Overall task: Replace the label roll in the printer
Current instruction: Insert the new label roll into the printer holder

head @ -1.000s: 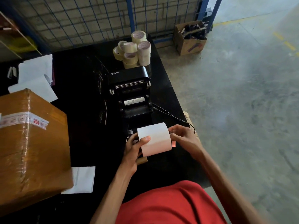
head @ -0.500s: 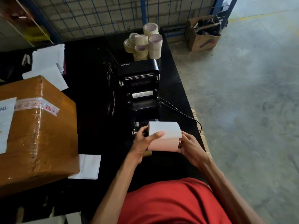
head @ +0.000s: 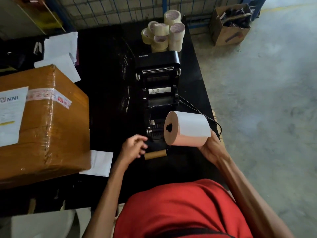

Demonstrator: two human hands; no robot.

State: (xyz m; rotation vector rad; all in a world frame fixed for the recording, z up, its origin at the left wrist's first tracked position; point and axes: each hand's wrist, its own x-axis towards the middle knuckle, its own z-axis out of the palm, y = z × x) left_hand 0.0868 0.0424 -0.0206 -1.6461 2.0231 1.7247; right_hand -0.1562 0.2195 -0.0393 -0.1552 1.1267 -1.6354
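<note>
Your left hand [head: 133,148] has released the label roll [head: 187,130]; your right grip [head: 210,148] cradles it, axis sideways, core facing left.

"Xprinter" — printer lid [head: 158,57]; "NNI", perhaps — box sheet [head: 11,114].

I see a smooth matt paper label roll [head: 187,130], pinkish at its end face. Printer [head: 158,79] is glossy black plastic. Empty core [head: 155,154] looks like brown cardboard, matt. Big box [head: 44,121] is cardboard under shiny clear tape wrap. Table [head: 106,93] is dark, slightly glossy. Floor [head: 265,100] is rough concrete.
</note>
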